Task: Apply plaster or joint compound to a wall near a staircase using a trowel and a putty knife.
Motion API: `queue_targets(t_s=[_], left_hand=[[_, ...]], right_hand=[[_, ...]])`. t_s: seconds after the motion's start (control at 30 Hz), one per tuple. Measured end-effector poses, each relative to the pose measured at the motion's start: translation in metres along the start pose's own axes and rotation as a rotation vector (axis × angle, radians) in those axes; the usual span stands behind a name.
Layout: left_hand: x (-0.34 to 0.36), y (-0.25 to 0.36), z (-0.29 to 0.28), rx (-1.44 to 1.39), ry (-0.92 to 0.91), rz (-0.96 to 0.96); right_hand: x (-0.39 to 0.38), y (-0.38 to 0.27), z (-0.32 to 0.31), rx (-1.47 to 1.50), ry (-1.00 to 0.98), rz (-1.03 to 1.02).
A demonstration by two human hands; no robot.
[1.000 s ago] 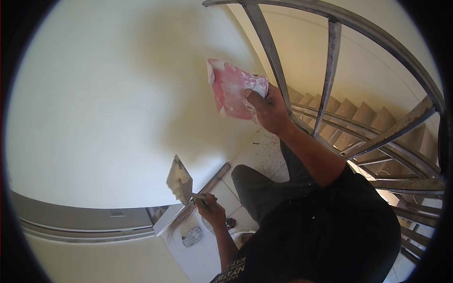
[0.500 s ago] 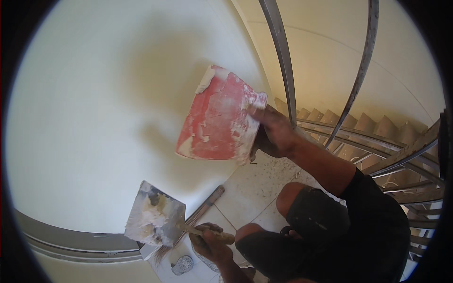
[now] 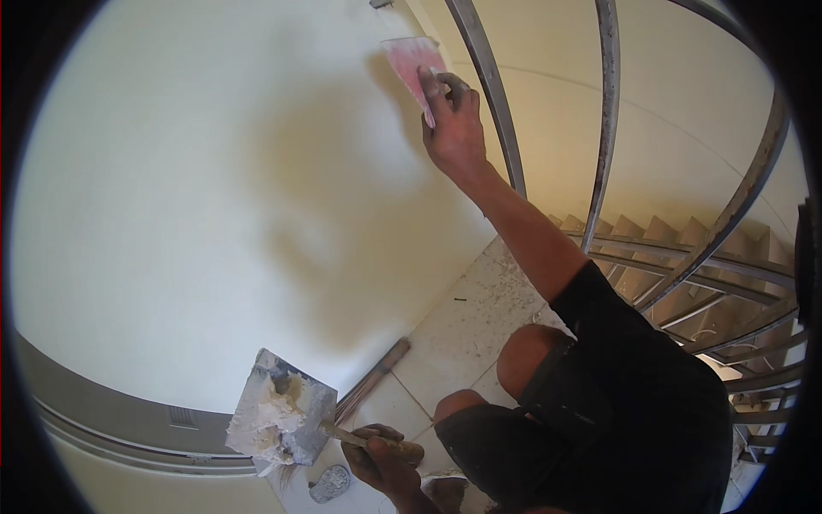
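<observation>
High up by the wall's right edge, my right hand (image 3: 454, 128) grips a pink plastic spreader (image 3: 411, 58) smeared with white. The spreader is up against the pale wall (image 3: 154, 214), or very close to it; the exact contact is hard to tell. Low down, the fingers of my left hand (image 3: 384, 463) are wrapped round the handle of a putty knife (image 3: 320, 406). Its wide metal blade faces up, with a lump of whitish putty (image 3: 276, 415) on it. Both hands are stained with grey.
Curved metal railings (image 3: 486, 77) rise at the right, with stairs (image 3: 655, 244) beyond them. A brush-like bundle of sticks (image 3: 377, 375) lies along the wall's foot on the tiled floor (image 3: 441, 343), which has debris on it. A grey speckled object (image 3: 330, 484) sits near my left hand.
My right hand has moved up and away with the pink spreader, from mid-view to the wall's upper right edge. My left hand and the putty knife sit slightly lower in view.
</observation>
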State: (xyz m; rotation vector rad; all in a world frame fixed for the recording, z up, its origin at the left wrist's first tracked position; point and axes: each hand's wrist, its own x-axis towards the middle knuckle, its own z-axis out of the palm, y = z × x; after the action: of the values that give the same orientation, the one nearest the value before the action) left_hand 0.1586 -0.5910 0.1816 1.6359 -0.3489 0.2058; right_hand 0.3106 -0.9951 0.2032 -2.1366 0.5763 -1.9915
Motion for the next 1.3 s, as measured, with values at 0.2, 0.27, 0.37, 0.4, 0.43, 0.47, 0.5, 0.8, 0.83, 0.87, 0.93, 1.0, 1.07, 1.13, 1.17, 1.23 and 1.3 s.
queue_targets(t_s=[0.2,0.27,0.37,0.4,0.43,0.47,0.5,0.8,0.83,0.87,0.93,1.0,1.07,1.13,1.17,1.23,1.3], left_hand=[[-0.004,0.003,0.004,0.068,0.044,0.006],[-0.006,0.002,0.002,0.067,0.069,0.004],[-0.01,0.008,0.006,0.047,0.104,-0.028],[-0.011,0.01,0.007,0.034,0.115,-0.058],[-0.012,0.01,0.006,0.032,0.112,-0.062],[-0.013,0.009,0.005,0.012,0.1,-0.062],[-0.013,0.007,0.003,-0.008,0.088,-0.062],[-0.018,-0.008,-0.009,0.011,0.097,-0.045],[-0.019,-0.01,-0.01,0.007,0.093,-0.045],[-0.02,-0.012,-0.01,-0.012,0.085,-0.04],[-0.021,-0.018,-0.012,-0.025,0.077,-0.04],[-0.021,-0.022,-0.015,-0.04,0.065,-0.037],[-0.022,-0.028,-0.013,-0.072,0.054,-0.052],[-0.022,-0.031,-0.011,-0.115,0.028,-0.072],[-0.021,-0.033,-0.009,-0.149,0.011,-0.066],[-0.02,-0.04,-0.009,-0.179,-0.006,-0.073],[-0.02,-0.043,-0.016,-0.163,0.036,-0.062]], right_hand=[[0.028,0.074,0.065,-0.143,0.123,-0.012],[0.036,0.082,0.076,-0.17,0.109,-0.002],[0.052,0.089,0.081,-0.289,0.107,-0.006],[0.058,0.091,0.08,-0.325,0.12,-0.044],[0.063,0.094,0.08,-0.329,0.118,-0.046],[0.069,0.097,0.08,-0.324,0.139,-0.096],[0.072,0.099,0.079,-0.319,0.159,-0.146],[0.08,0.063,0.075,-0.196,-0.202,0.082],[0.08,0.069,0.078,-0.201,-0.2,0.08],[0.083,0.079,0.081,-0.296,-0.154,0.004],[0.08,0.083,0.082,-0.39,-0.116,-0.069],[0.077,0.07,0.083,-0.418,-0.043,-0.124],[0.089,0.071,0.08,-0.225,-0.13,-0.027],[0.099,0.087,0.081,-0.053,-0.21,0.071],[0.106,0.101,0.082,-0.267,-0.102,-0.057],[0.104,0.109,0.081,-0.481,-0.007,-0.188],[0.102,0.067,0.066,-0.406,-0.349,-0.01]])
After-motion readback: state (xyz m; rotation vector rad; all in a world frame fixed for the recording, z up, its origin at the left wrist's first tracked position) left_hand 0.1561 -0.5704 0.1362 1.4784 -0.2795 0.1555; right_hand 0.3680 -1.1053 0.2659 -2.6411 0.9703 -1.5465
